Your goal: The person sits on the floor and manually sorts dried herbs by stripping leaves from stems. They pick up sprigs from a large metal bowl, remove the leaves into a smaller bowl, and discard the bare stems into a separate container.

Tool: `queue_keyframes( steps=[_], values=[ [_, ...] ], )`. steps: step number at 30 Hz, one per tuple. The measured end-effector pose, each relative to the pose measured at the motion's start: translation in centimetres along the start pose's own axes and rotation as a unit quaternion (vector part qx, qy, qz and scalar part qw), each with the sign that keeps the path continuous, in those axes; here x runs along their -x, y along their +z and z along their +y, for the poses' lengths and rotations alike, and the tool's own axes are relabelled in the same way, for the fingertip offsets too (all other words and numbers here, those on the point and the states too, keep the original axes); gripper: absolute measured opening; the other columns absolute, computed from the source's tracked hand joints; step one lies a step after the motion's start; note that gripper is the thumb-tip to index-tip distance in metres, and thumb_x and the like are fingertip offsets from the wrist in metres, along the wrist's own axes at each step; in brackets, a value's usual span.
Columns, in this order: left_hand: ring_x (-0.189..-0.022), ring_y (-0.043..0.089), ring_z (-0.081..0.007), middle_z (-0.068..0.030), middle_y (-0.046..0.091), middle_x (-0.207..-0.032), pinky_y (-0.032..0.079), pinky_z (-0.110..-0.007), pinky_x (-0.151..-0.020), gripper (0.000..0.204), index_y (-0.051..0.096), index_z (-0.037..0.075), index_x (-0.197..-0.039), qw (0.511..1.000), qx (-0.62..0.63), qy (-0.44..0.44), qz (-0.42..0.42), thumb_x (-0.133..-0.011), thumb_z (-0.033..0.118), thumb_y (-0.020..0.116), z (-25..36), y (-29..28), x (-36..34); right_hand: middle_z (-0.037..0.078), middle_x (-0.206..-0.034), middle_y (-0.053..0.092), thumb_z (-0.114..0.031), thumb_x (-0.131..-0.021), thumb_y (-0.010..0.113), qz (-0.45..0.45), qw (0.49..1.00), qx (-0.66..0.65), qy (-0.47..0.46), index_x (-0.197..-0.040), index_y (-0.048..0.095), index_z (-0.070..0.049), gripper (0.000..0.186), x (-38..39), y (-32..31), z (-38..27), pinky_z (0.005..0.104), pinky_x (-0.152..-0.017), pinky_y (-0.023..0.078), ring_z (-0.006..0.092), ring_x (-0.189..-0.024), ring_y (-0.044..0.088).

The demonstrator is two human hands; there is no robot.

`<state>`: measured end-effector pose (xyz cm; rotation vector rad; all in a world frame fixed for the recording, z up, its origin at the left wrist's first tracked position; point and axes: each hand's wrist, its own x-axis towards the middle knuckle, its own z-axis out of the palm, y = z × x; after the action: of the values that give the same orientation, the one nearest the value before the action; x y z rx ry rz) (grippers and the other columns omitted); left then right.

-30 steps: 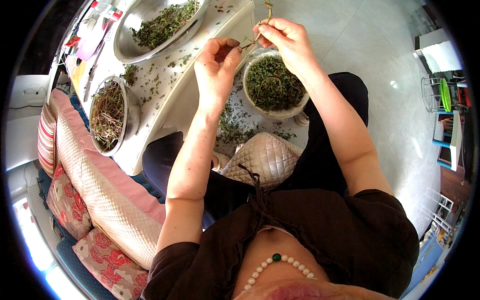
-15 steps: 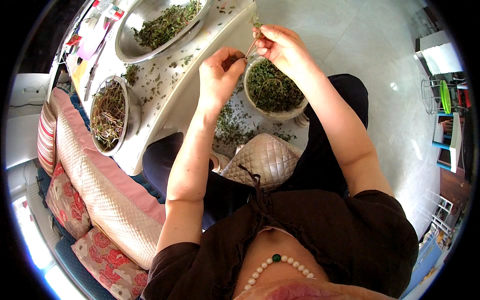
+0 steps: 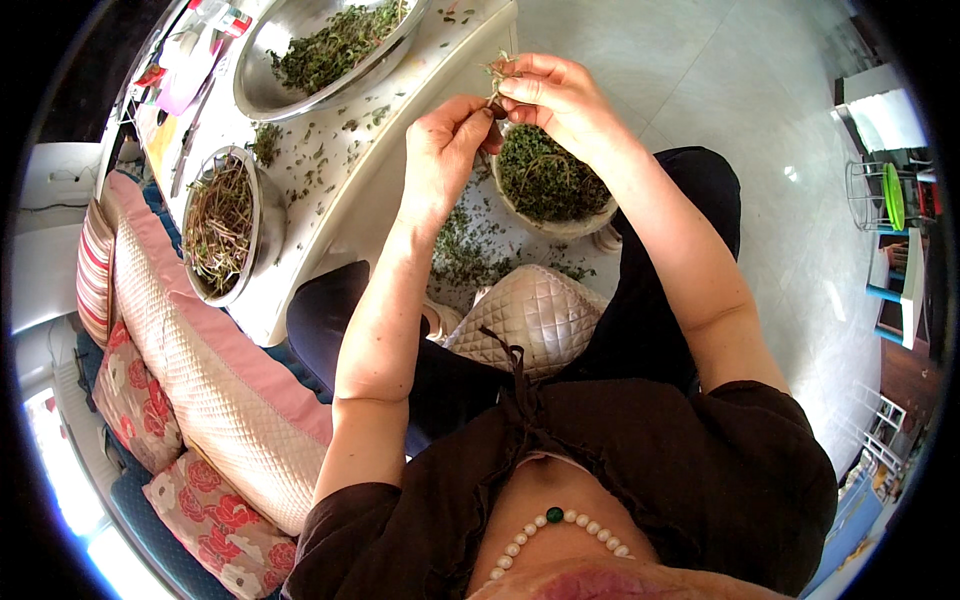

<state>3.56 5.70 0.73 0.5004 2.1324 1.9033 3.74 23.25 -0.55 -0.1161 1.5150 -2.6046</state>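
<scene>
My left hand (image 3: 448, 148) and my right hand (image 3: 556, 98) meet above the table's front edge, both closed in a pinch. Between their fingertips is a thin green plant sprig (image 3: 496, 74), its pale stem mostly hidden by the fingers. Just below my right hand is a round pale tub (image 3: 552, 230) heaped with dark green leaves (image 3: 550, 175). On the table (image 3: 318, 222) to the left stands a steel bowl (image 3: 268, 235) full of stripped brownish stems (image 3: 218, 228). A larger steel basin (image 3: 252, 82) farther back holds leafy sprigs (image 3: 335, 48).
Loose leaves (image 3: 312, 165) are scattered over the table, and more green bits (image 3: 462, 250) lie on the floor between my legs. A quilted cushion (image 3: 535, 318) sits there too. Left of me is a sofa with a quilted cover (image 3: 220, 400); racks (image 3: 880, 195) stand far right.
My right hand has come closer to my left, and their fingertips now nearly touch. The stretch of reddish stem that showed between them is now covered.
</scene>
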Motion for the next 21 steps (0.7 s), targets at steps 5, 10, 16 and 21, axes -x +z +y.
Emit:
queue_keyframes(
  steps=[5,10,16,21],
  values=[
    [-0.059,0.053,-0.0090,-0.0030,0.058,-0.068,0.045,-0.024,-0.058,0.018,0.062,-0.003,-0.090,0.998,-0.019,-0.042,0.044,-0.090,0.010,0.051,-0.1,0.1,-0.2,0.006,-0.090,0.063,0.000,-0.083,0.063,-0.022,0.959,0.238,-0.153,-0.098,0.062,0.003,0.015,0.4,0.3,0.3,0.0227,-0.068,0.051,0.0103,-0.079,0.060],
    [-0.055,0.049,-0.0083,-0.0037,0.056,-0.065,0.045,-0.024,-0.054,0.015,0.063,-0.003,-0.086,0.957,0.252,-0.130,0.066,-0.088,0.009,0.053,-2.2,-0.9,-0.7,0.008,-0.096,0.059,0.007,-0.082,0.060,-0.046,0.933,0.240,-0.265,-0.096,0.059,0.005,0.014,1.1,2.0,-0.3,0.0230,-0.069,0.052,0.0116,-0.080,0.060],
    [-0.061,0.054,-0.0090,-0.0040,0.062,-0.072,0.045,-0.023,-0.056,0.018,0.066,0.001,-0.099,0.982,0.008,0.070,0.173,-0.088,0.005,0.054,1.2,-4.9,-0.5,0.007,-0.085,0.066,-0.002,-0.081,0.064,0.017,0.880,0.473,-0.032,-0.104,0.062,0.000,0.023,-0.2,-1.3,-1.5,0.0269,-0.065,0.052,0.0123,-0.073,0.063],
    [-0.067,0.062,-0.0140,-0.0074,0.067,-0.079,0.048,-0.027,-0.062,0.022,0.068,0.005,-0.098,0.779,-0.406,0.224,0.422,-0.083,0.000,0.054,6.3,-13.3,1.2,0.010,-0.088,0.066,-0.004,-0.076,0.067,0.033,0.700,0.711,-0.060,-0.101,0.063,0.001,0.026,0.6,-3.7,0.3,0.0320,-0.066,0.050,0.0207,-0.075,0.065]
  ],
)
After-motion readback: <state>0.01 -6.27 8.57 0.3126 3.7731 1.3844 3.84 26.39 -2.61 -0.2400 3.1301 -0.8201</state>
